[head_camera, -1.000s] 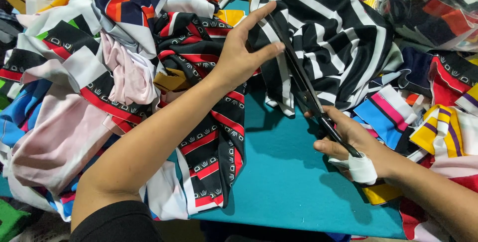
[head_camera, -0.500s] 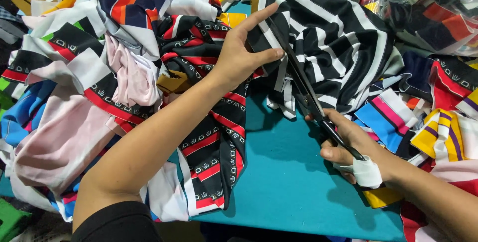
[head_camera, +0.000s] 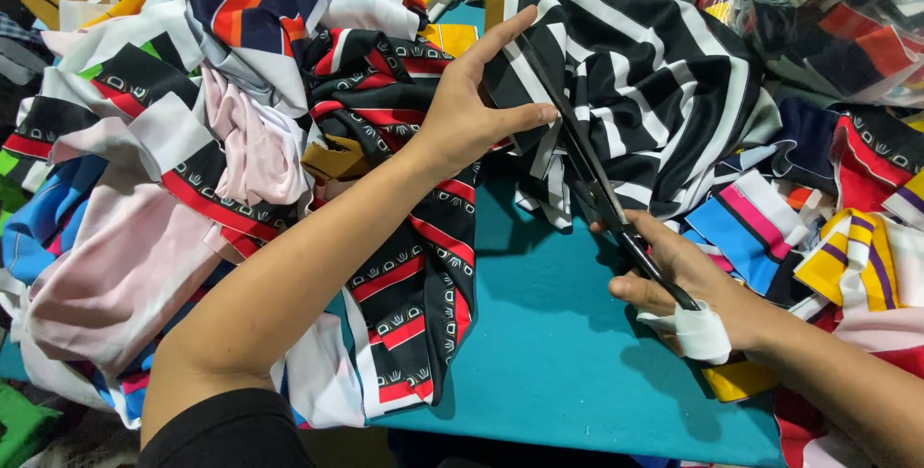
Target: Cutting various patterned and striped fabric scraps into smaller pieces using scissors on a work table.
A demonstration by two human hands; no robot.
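The scissors [head_camera: 587, 165] lie across the striped cloth [head_camera: 654, 92], between the left hand [head_camera: 472, 112] pressed on the cloth's left edge and the right hand [head_camera: 688, 285] nearer the person. The cloth rests on the table [head_camera: 568, 362], with scrap heaps [head_camera: 144, 189] to the left and right and a bag [head_camera: 847, 15] behind on the right.

Single view: head-worn camera, looking steeply down and forward at close range onto the teal table [head_camera: 568, 372]. Table sits at lower centre of frame; fabric heaps crowd its left, far and right sides. Both forearms enter from the near edge.
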